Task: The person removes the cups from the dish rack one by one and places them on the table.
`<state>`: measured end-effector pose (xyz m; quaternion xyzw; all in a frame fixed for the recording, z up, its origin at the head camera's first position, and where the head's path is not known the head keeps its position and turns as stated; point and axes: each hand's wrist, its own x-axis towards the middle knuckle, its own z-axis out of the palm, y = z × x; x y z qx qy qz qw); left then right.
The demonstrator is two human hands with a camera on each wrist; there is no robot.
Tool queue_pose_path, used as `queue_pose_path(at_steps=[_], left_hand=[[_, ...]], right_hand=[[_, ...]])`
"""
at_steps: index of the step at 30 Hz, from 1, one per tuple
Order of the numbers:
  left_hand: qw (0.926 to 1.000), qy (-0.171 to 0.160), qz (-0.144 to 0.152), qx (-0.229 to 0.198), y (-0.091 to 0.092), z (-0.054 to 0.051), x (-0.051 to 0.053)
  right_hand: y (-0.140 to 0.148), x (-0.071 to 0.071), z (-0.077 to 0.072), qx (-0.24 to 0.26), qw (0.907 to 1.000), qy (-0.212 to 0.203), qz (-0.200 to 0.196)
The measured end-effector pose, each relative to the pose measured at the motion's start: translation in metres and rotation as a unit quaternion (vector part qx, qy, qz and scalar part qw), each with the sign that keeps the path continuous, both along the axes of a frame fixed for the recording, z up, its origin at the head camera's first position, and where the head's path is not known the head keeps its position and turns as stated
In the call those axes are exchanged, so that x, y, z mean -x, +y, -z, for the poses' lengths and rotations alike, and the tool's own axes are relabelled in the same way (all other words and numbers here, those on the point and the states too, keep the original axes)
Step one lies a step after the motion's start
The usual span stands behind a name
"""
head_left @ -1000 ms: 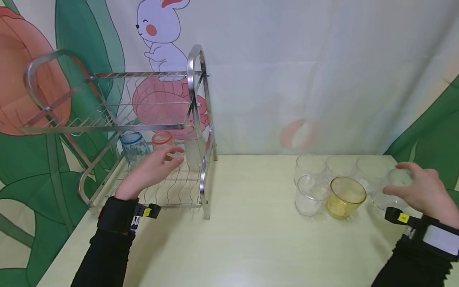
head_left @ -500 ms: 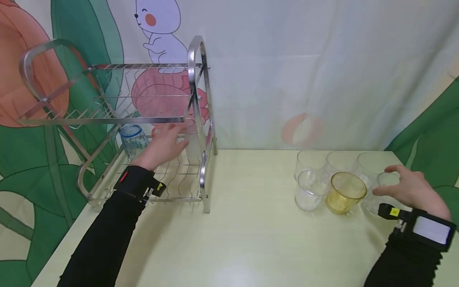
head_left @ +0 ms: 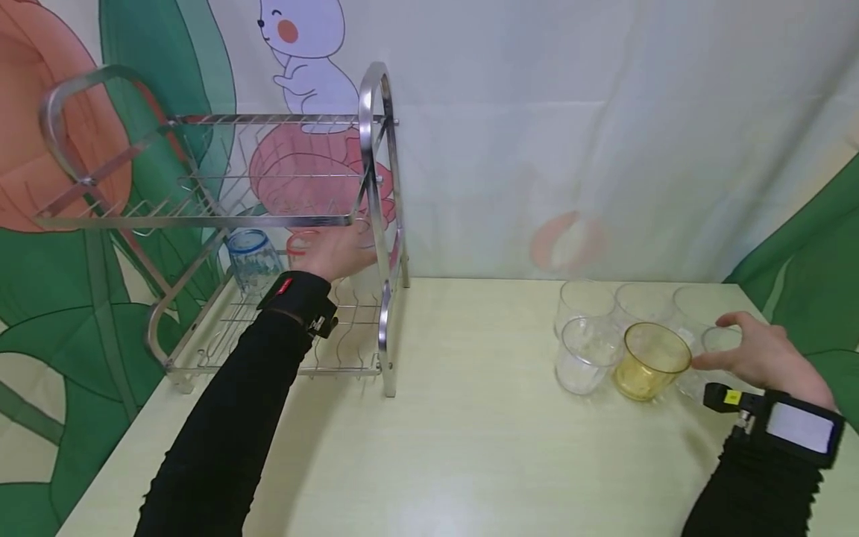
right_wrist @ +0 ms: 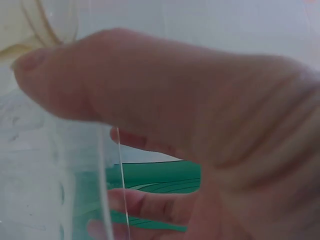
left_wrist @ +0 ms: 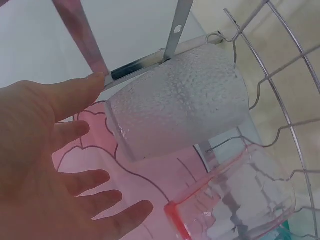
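My left hand (head_left: 338, 250) reaches into the lower tier of the metal dish rack (head_left: 385, 298). In the left wrist view, its fingers spread apart beside the rim of a frosted glass (left_wrist: 177, 102) lying tilted, with a visible gap between. A red-rimmed glass (left_wrist: 240, 200) leans below it, and a blue-rimmed glass (head_left: 253, 265) is farther left. On the right, my right hand (head_left: 772, 358) holds a clear glass (head_left: 719, 341), thumb along the near side and fingers round the far side. Its lower part is mostly hidden. Beside it stands a yellow glass (head_left: 647, 377).
Several more clear glasses stand upright, close together, among them a front one (head_left: 582, 373) and a back one (head_left: 644, 298). The rack's upper tier (head_left: 201, 221) overhangs the left hand. A printed curtain (head_left: 483, 164) hangs behind the pale table (head_left: 470, 440).
My left hand has moved rightward and deeper into the rack, toward the frosted glass. My right hand and its clear glass have shifted left, closer to the yellow glass.
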<state>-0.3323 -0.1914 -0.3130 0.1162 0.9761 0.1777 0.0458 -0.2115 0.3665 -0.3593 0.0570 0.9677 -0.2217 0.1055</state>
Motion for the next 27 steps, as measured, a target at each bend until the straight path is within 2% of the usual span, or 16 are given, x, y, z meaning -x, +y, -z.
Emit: queue_pose_path(at_steps=[1, 2, 5, 6, 8, 13, 19, 25, 27], left_hand=[[0.9996, -0.021, -0.021, 0.002, 0.002, 0.000, 0.001], [0.9990, -0.032, -0.029, 0.006, 0.003, 0.000, 0.002], [0.9971, -0.051, -0.055, 0.013, 0.004, 0.002, 0.004], [0.9976, -0.043, -0.052, 0.016, 0.004, 0.003, 0.006], [0.9994, -0.011, -0.025, 0.020, 0.002, 0.006, 0.010], [0.9991, 0.042, 0.011, 0.002, 0.003, 0.015, 0.021], [0.9979, 0.063, 0.008, -0.008, 0.006, 0.022, 0.027], [0.9971, 0.076, 0.011, -0.006, 0.007, 0.027, 0.028], [0.9966, 0.081, 0.014, -0.007, 0.003, 0.028, 0.027]], right_hand=[[0.000, 0.001, 0.001, 0.000, 1.0000, 0.001, 0.000], [0.001, 0.002, 0.003, 0.001, 1.0000, 0.000, 0.001], [0.001, 0.007, 0.008, 0.005, 1.0000, -0.002, 0.003], [0.001, 0.008, 0.009, 0.004, 1.0000, -0.002, 0.004], [0.001, 0.010, 0.011, 0.001, 1.0000, -0.004, 0.006], [0.001, 0.010, 0.007, -0.011, 0.9999, -0.001, 0.000], [0.003, 0.011, 0.007, -0.014, 0.9998, 0.001, -0.011], [0.003, 0.012, 0.011, -0.017, 0.9998, -0.005, -0.010], [0.000, 0.015, 0.011, -0.021, 0.9994, 0.005, -0.025]])
